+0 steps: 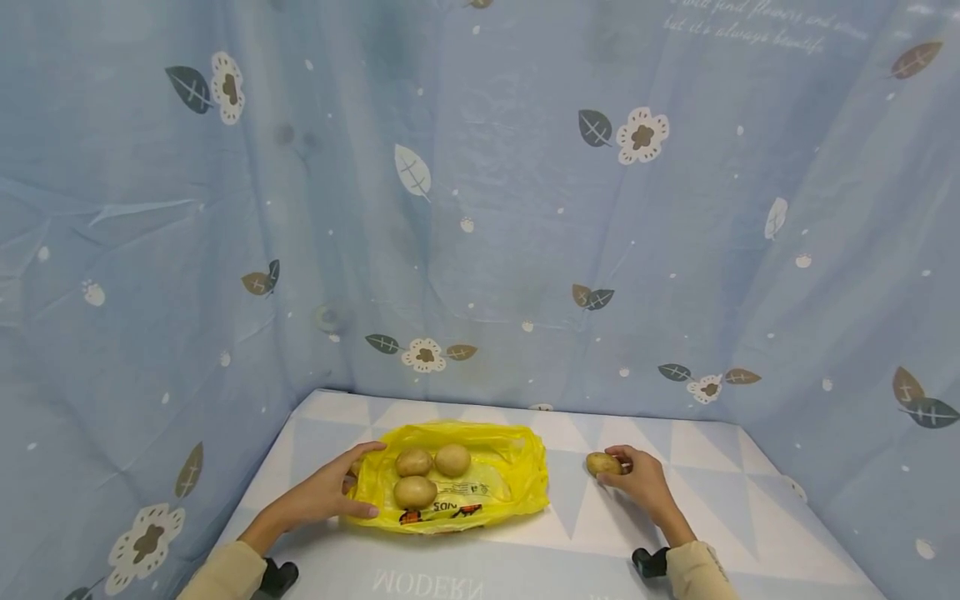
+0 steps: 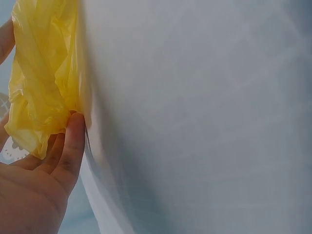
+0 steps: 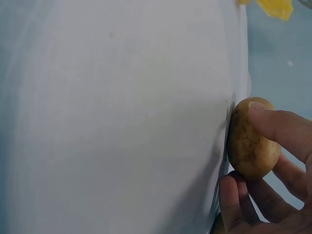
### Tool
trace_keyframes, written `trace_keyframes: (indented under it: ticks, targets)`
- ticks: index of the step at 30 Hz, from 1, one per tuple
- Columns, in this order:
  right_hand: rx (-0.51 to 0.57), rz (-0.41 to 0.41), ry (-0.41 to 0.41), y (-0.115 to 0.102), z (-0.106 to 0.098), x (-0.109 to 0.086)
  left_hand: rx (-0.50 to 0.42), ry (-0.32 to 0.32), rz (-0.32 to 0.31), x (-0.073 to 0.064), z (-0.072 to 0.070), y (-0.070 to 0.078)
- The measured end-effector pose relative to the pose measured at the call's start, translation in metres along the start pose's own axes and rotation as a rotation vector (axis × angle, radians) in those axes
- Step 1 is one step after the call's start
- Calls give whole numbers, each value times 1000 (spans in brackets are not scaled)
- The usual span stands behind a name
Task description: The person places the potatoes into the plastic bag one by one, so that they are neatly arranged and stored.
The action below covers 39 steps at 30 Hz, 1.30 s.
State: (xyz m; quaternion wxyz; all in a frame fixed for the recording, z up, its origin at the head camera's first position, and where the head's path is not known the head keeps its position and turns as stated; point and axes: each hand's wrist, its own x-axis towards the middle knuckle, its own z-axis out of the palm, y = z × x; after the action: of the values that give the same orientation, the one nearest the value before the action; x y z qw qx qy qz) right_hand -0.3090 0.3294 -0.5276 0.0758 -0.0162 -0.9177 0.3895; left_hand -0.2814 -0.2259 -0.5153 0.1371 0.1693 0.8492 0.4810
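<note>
A yellow plastic bag (image 1: pixel 525 475) lies on its side on the table, its mouth spread wide. Three potatoes (image 1: pixel 416 492) show inside it, towards the left end. My left hand (image 1: pixel 322 493) holds that left end, thumb on the near side and fingers on the far side. In the left wrist view, fingertips touch the crumpled yellow plastic (image 2: pixel 44 73). To the right of the bag, my right hand (image 1: pixel 643 482) grips a single potato (image 1: pixel 602 464) at the tabletop. The right wrist view shows the thumb across this potato (image 3: pixel 251 146), fingers on its other side.
The table (image 1: pixel 555 558) has a pale cloth with triangles and printed lettering. Blue flowered curtains (image 1: pixel 510 250) close it in at the back and both sides. A brown sliver (image 3: pixel 218 225) shows below the right fingers; its kind is hidden.
</note>
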Motion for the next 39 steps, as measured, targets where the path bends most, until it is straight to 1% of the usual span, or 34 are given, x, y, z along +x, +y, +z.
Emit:
trace_keyframes:
  ticks: [3, 10, 17, 20, 25, 31, 34, 39]
  targets:
    - [-3, 8, -5, -1, 0, -1, 12, 6, -3, 0, 0, 0]
    - [-14, -7, -4, 0, 0, -2, 33, 11, -3, 1, 1, -1]
    - [-33, 36, 19, 1, 1, -1, -8, -17, 13, 2, -1, -1]
    - [-25, 47, 16, -1, 0, -1, -2, -12, 7, 1, -1, 0]
    - [-31, 36, 23, -4, -2, -4, 3, -12, 11, 2, -1, 1]
    - [-5, 65, 22, -4, -1, -6, 2, -19, 13, 2, 0, 0]
    - [5, 50, 23, -6, 0, -6, -8, -17, 16, 1, 0, -1]
    - [-18, 15, 43, -8, -2, -8, -6, -23, 22, 2, 0, 1]
